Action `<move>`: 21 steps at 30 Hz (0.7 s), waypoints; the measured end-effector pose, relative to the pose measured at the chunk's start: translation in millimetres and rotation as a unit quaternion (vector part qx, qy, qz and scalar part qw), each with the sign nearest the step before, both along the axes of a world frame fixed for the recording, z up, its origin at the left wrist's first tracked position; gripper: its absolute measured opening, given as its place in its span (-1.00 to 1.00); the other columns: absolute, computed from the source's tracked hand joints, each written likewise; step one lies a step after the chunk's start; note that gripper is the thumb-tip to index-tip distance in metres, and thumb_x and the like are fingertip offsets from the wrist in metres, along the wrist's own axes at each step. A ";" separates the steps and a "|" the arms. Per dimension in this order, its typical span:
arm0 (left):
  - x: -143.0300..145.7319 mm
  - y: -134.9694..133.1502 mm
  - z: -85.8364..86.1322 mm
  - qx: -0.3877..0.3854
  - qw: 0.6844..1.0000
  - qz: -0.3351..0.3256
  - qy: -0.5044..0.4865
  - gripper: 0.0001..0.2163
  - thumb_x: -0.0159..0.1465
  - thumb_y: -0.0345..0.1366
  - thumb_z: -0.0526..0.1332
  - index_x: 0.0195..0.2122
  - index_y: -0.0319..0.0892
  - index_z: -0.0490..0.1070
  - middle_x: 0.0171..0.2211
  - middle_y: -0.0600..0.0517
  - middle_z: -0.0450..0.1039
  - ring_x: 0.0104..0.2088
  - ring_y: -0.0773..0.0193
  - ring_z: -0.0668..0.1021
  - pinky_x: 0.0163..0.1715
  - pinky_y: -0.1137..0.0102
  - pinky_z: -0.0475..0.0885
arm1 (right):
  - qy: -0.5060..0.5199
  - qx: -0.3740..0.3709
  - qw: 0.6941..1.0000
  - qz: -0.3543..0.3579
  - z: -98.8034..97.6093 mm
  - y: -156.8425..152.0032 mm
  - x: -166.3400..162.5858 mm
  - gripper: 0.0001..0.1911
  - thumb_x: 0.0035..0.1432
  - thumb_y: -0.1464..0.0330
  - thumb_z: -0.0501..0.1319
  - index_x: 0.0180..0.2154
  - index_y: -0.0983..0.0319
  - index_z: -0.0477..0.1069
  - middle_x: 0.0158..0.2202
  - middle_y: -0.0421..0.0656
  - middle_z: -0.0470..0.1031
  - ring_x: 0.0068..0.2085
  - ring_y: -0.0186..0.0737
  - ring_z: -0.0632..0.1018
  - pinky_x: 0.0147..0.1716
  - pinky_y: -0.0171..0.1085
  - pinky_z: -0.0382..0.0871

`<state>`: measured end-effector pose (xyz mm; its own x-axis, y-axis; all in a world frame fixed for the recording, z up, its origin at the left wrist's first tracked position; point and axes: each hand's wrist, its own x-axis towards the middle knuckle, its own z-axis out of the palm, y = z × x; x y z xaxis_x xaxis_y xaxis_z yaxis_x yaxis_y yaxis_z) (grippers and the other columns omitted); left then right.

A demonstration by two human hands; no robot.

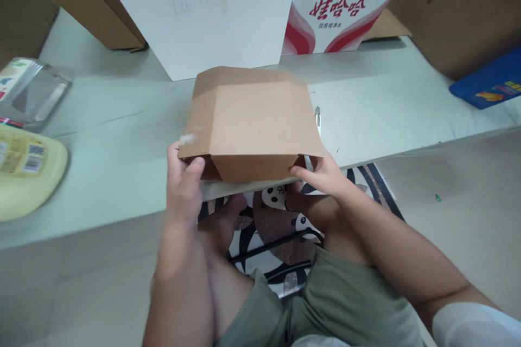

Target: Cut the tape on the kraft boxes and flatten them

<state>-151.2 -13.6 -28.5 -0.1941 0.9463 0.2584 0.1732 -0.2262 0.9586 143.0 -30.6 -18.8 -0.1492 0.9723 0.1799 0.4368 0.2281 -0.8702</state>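
Our box [260, 119] is smooth, matt cardboard; the table cover [122, 173] looks matt and faintly creased. We see clear, glossy plastic in the container [43, 95], smooth, softly shiny plastic in the bottle [28, 184], matt cloth in our shorts [358, 298] and faintly shiny floor tiles [468, 179].

2 hands [184, 188] [326, 174] apart, gripping, thumbs [194, 169] [305, 175] nearest the body, forearms [178, 276] [386, 222] extended
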 end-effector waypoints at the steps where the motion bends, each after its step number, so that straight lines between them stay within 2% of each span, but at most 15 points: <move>1: 1.7 0.9 0.1 0.004 1.000 -0.013 0.003 -0.56 0.26 0.06 0.27 0.08 0.01 0.32 -0.03 -0.09 0.56 -0.05 0.06 0.63 -0.14 0.20 0.58 | 0.017 -0.003 1.000 -0.010 -2.1 0.4 0.3 -0.42 0.08 0.13 0.35 0.11 0.14 0.39 0.06 0.03 0.55 0.17 0.17 0.54 0.17 0.20 0.44; 4: 6.9 4.1 3.9 0.015 1.000 -0.009 0.023 -0.46 0.16 0.18 0.34 0.03 -0.01 0.32 -0.07 -0.11 0.58 -0.11 0.05 0.65 -0.16 0.17 0.59 | 0.064 -0.012 0.997 -0.040 -5.1 1.9 1.6 -0.43 0.05 0.11 0.38 0.07 0.16 0.39 -0.01 0.02 0.58 0.09 0.12 0.58 0.10 0.14 0.48; 9: 8.9 2.7 16.7 -0.028 0.998 0.019 0.056 -0.44 0.05 0.16 0.44 -0.06 -0.06 0.41 -0.24 -0.04 0.60 -0.29 0.11 0.64 -0.37 0.26 0.55 | 0.083 -0.015 0.991 -0.101 -2.8 1.9 5.0 -0.38 0.04 0.06 0.37 0.09 0.14 0.35 0.03 0.01 0.56 0.04 0.06 0.58 0.01 0.04 0.54; 11: 9.4 -1.4 21.7 -0.027 0.999 0.006 0.041 -0.51 0.10 0.16 0.39 -0.09 -0.08 0.48 -0.25 -0.03 0.60 -0.28 0.11 0.63 -0.39 0.28 0.53 | 0.100 -0.010 0.988 -0.117 -3.0 3.3 7.1 -0.44 0.12 -0.02 0.27 0.06 0.12 0.36 0.00 -0.02 0.57 0.03 0.05 0.59 -0.01 0.03 0.54; 14: 9.6 -6.3 24.5 -0.004 0.999 -0.027 -0.028 -0.60 0.26 0.12 0.21 -0.15 -0.09 0.57 -0.29 -0.03 0.59 -0.33 0.14 0.60 -0.41 0.27 0.50 | 0.125 0.006 0.980 -0.157 -5.6 8.0 10.2 -0.48 0.24 -0.11 0.04 0.01 0.09 0.38 -0.03 -0.05 0.57 0.04 0.06 0.59 0.00 0.04 0.53; 16: 8.0 -5.5 21.9 -0.009 1.000 -0.016 -0.019 -0.66 0.28 0.03 0.19 -0.20 -0.10 0.59 -0.33 -0.02 0.59 -0.33 0.14 0.59 -0.34 0.25 0.52 | 0.133 0.018 0.973 -0.187 -7.8 11.2 12.0 -0.48 0.25 -0.11 -0.01 -0.01 0.08 0.38 -0.05 -0.06 0.57 0.05 0.08 0.59 -0.01 0.04 0.52; 18: 4.2 -1.1 16.1 -0.035 0.998 0.019 0.044 -0.72 0.21 -0.04 0.29 -0.18 -0.10 0.59 -0.26 -0.02 0.61 -0.22 0.09 0.62 -0.18 0.18 0.54 | 0.145 0.036 0.965 -0.215 -9.5 13.0 13.7 -0.49 0.21 -0.10 0.01 -0.03 0.08 0.38 -0.08 -0.07 0.56 0.05 0.10 0.57 -0.02 0.04 0.51; 21: -4.9 6.4 2.9 -0.049 0.989 0.056 0.131 -0.51 -0.03 -0.06 0.50 -0.07 -0.11 0.57 -0.07 -0.08 0.63 -0.02 -0.12 0.59 -0.02 0.04 0.51 | 0.183 0.055 0.954 -0.229 -10.0 12.1 16.6 -0.51 0.12 -0.10 0.05 -0.12 0.10 0.38 -0.16 -0.07 0.54 -0.02 0.11 0.58 -0.07 0.03 0.49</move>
